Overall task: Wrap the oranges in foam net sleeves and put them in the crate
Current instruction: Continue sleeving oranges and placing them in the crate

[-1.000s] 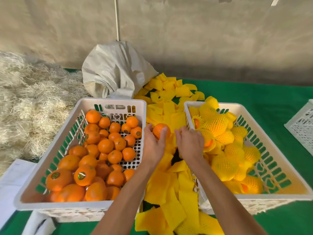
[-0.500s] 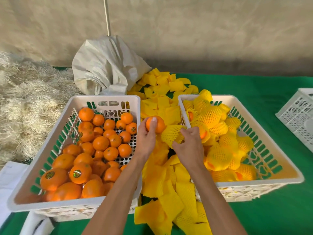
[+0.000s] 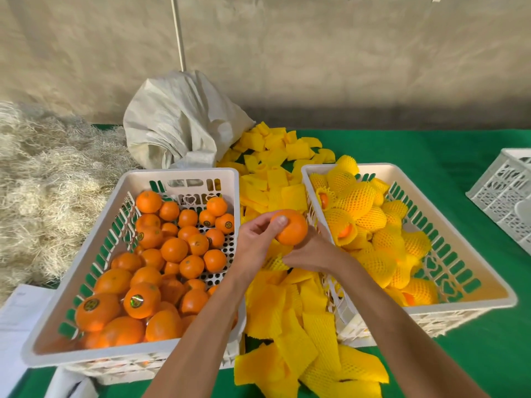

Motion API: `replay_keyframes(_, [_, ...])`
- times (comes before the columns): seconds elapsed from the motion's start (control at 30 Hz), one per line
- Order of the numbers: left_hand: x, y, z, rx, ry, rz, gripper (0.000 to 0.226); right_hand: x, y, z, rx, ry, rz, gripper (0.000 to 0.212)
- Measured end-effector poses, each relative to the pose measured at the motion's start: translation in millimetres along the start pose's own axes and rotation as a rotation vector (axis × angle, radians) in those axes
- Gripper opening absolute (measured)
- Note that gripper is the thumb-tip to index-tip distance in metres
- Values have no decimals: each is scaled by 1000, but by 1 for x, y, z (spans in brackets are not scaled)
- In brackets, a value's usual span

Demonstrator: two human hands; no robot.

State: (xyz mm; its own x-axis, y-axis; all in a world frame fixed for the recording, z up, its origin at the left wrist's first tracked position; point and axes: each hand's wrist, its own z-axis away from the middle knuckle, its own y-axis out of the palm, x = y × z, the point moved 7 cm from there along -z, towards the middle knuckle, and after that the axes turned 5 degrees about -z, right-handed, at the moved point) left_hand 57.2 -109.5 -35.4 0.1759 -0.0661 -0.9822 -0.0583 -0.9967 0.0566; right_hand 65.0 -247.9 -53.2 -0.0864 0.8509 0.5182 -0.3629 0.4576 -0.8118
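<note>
The left hand (image 3: 254,242) holds a bare orange (image 3: 289,227) between the crates. The right hand (image 3: 309,254) pinches a net sleeve (image 3: 275,263) under it. Many wrapped oranges (image 3: 373,222) fill the right crate (image 3: 465,245). Lots wait in the left crate (image 3: 184,175).

A plain orange fruit (image 3: 290,227) shows bright against yellow foam net sleeves (image 3: 287,317) with a fine mesh pattern. The left crate (image 3: 184,175) is white with slotted, hole-dotted walls and holds orange oranges (image 3: 172,249), some with dark round stickers. The right crate (image 3: 459,245) is white too, full of yellow netted fruit (image 3: 370,218). The desk (image 3: 431,150) is green. A sack (image 3: 178,122) is off-white; straw (image 3: 48,182) is pale beige.
</note>
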Motion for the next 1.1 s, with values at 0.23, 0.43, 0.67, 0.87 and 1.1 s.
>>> replay_keyframes(0.23, [1, 19, 4, 78, -27, -44, 43, 8, -21, 17, 337, -4, -354, 39])
replay_keyframes(0.43, [1, 22, 9, 108, 37, -74, 71, 8, -7, 19, 362, -67, -449, 24])
replay_keyframes(0.67, [-3, 22, 6, 142, 198, -212, 55, 8, 1, 31, 413, -44, -620, 38])
replay_keyframes(0.87, [11, 10, 4, 115, 48, -595, 58, -16, -20, 25, -8, -58, -409, 52])
replay_keyframes(1.1, [10, 8, 2, -54, 55, -910, 56, -29, -20, 30, -365, -85, -353, 48])
